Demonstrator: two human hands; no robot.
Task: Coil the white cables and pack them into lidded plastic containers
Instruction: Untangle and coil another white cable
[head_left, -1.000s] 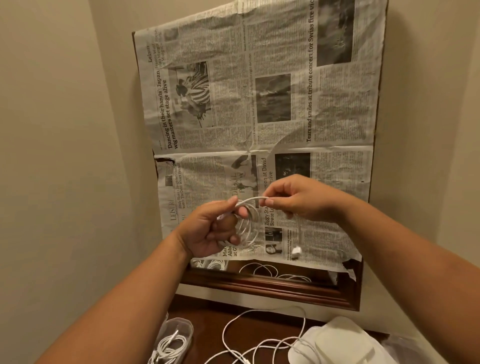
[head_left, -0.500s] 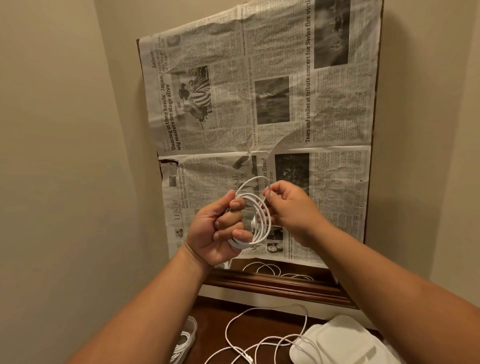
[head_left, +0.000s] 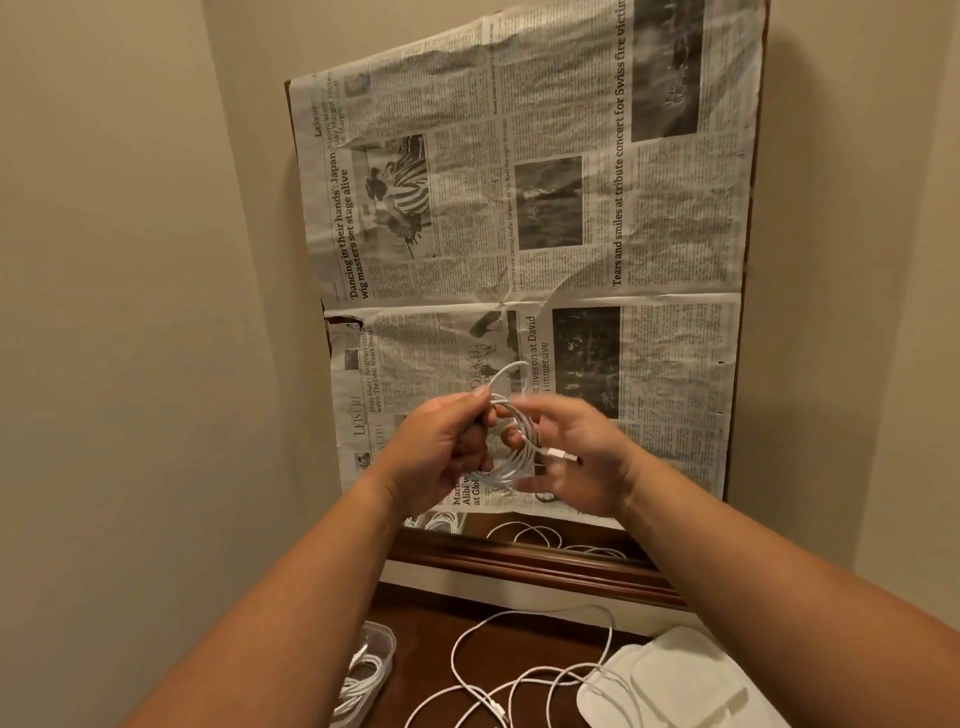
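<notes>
- Your left hand has its fingers curled round the coiled white cable, held up in front of the newspaper.
- Your right hand is blurry. The fingers look loosely spread beside the coil, with the connector at the palm. Can't tell if it's pinching anything.
- The cable's probably light, floppy and a bit springy, so pinch across all the loops at once or it'll pop open.
- The plastic container sits lower left on the desk.

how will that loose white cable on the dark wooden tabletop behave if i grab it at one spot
Likely floppy: the loose white cable lies in slack, crossing loops on the dark wooden tabletop. Probably light, being so thin. Lifted at one spot, it may trail and tangle.
</notes>
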